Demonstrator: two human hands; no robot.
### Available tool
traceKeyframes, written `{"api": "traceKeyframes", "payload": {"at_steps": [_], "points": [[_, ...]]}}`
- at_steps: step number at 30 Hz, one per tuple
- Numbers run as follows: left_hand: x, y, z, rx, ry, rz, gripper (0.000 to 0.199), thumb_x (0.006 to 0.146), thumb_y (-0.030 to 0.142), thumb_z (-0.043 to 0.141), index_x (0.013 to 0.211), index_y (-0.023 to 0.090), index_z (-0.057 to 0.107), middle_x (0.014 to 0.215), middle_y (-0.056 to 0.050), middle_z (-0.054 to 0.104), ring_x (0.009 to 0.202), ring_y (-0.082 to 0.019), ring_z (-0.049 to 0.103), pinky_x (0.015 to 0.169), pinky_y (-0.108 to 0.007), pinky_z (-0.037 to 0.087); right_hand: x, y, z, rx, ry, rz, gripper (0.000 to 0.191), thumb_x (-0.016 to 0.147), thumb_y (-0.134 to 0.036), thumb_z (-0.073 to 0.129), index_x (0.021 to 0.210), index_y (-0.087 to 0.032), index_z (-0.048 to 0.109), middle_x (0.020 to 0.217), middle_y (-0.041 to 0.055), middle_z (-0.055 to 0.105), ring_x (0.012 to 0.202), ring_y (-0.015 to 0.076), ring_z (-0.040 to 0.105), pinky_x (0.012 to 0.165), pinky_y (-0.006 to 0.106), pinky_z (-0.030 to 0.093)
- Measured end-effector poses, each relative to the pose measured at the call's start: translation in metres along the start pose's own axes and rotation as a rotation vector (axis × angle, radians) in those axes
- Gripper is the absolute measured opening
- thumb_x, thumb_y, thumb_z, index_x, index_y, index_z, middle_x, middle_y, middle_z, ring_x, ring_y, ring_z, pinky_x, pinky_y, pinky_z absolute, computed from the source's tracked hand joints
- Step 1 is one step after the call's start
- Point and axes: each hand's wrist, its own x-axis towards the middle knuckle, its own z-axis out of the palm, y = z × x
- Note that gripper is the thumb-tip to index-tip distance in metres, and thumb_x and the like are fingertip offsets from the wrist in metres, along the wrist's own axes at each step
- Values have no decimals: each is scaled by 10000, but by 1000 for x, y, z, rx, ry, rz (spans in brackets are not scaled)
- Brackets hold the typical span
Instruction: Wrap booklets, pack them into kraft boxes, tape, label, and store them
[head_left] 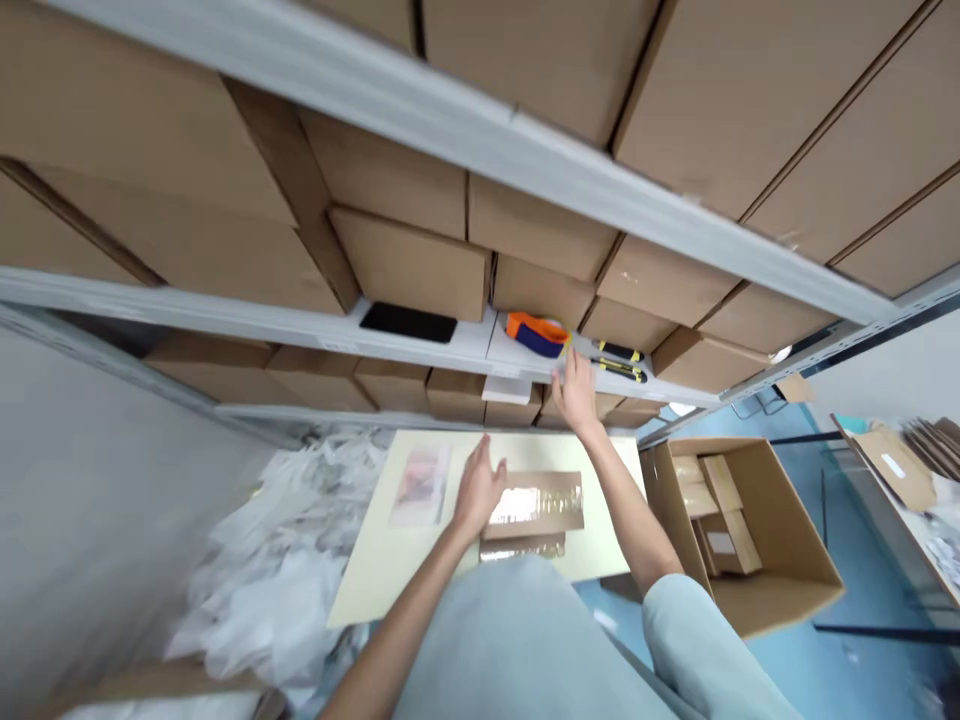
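My left hand (480,490) is open, its fingers stretched out and thumb apart, at the left edge of a cardboard box (559,500) with shiny clear tape across it. A second taped cardboard piece (525,546) shows just below that box. My right hand (576,395) reaches up to the shelf edge, thumb and fingers apart, with nothing seen in it. Just left of its fingertips lies an orange and dark blue tape dispenser (538,334). To its right are two black and yellow utility knives, an upper knife (618,350) and a lower knife (619,370).
A pale table (367,555) carries a printed sheet (420,487). Brown boxes (409,262) fill the grey shelves, where a black flat object (409,322) lies. White plastic (277,560) is heaped left. An open carton (787,530) with small boxes stands right.
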Motion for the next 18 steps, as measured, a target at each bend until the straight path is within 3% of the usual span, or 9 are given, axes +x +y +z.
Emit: {"api": "traceKeyframes", "payload": {"at_steps": [2,4,6,8,12,15,18], "points": [[-30,-33,-8,51,-51,-217,620,944,340,605,1513,94,616,1547,-274,662,1497,-419,618,1284,-574,488,-71,23,23,73,-14,85,676,1158,-376,286,1743,-40,323,1770,262,418,1649,351,400,1353,557,330],[-58,-51,-13,84,-121,-403,598,947,339,606,1497,107,622,1493,-265,702,1448,-417,659,1243,-559,521,-145,40,45,144,-124,218,689,1151,-376,282,1740,-20,316,1772,267,417,1666,344,396,1355,558,352],[-79,-53,-13,90,-190,-498,579,977,363,589,1499,114,608,1469,-255,718,1404,-406,689,1201,-551,546,-207,48,65,208,-259,341,711,1138,-374,306,1715,40,322,1767,299,408,1677,350,390,1364,549,351],[-91,-45,-3,96,-231,-495,538,997,386,594,1475,140,617,1466,-229,724,1386,-375,699,1184,-510,551,-247,51,82,259,-364,426,751,1131,-404,344,1691,96,316,1767,336,381,1688,365,372,1374,536,336],[-99,-20,28,174,-284,-475,475,1025,455,620,1395,158,645,1355,-199,770,1283,-373,740,1109,-465,569,-262,59,109,309,-427,548,871,1139,-551,396,1715,83,239,1765,349,373,1673,369,403,1333,494,393],[-97,-6,48,266,-239,-532,661,952,620,736,1396,146,614,1236,-198,794,1152,-394,769,1000,-460,593,-252,69,119,329,-493,646,935,1121,-638,449,1726,38,222,1698,331,495,1549,369,569,1219,448,507],[-92,-2,60,354,-193,-606,811,858,722,811,1351,109,615,1120,-224,797,1084,-423,768,929,-467,591,-247,80,123,400,-567,686,876,1127,-615,465,1735,-37,216,1574,257,658,1390,335,697,1117,410,566]]}}
